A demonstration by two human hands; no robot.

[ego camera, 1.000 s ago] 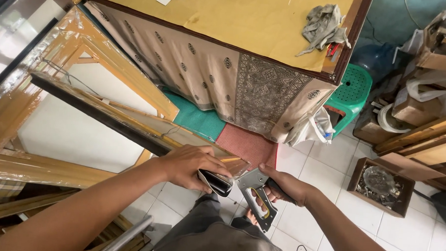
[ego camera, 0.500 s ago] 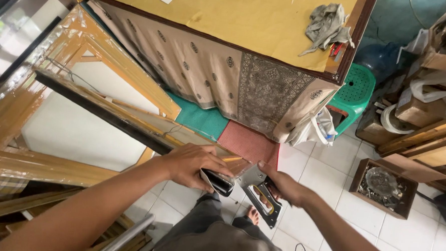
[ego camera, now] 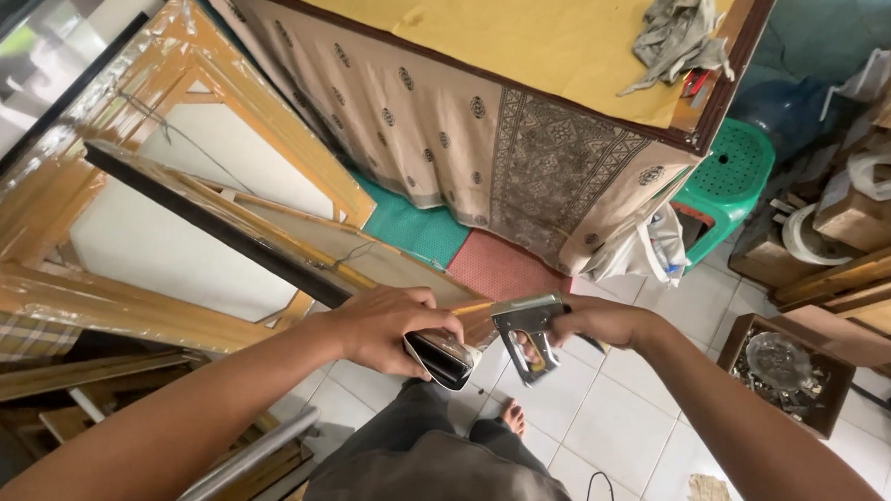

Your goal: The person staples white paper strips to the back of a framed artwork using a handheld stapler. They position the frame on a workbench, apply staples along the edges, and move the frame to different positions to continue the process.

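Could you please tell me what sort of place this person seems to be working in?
Probably a small picture-framing workshop: wooden frames wrapped in plastic lean by a cloth-draped table, wood offcuts are stacked at the right, and the right hand holds a staple gun.

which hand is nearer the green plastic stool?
Right. The right hand grips the staple gun on the stool's side, below and left of the green stool. The left hand clamps the dark frame corner, farther left.

1. You see a grey rag [ego camera: 675,30] near the right edge of the yellow-topped table [ego camera: 495,27].
2. A green plastic stool [ego camera: 734,173] stands just beside the table's right corner.
3. A wooden box [ego camera: 786,371] sits on the tiled floor [ego camera: 618,418].
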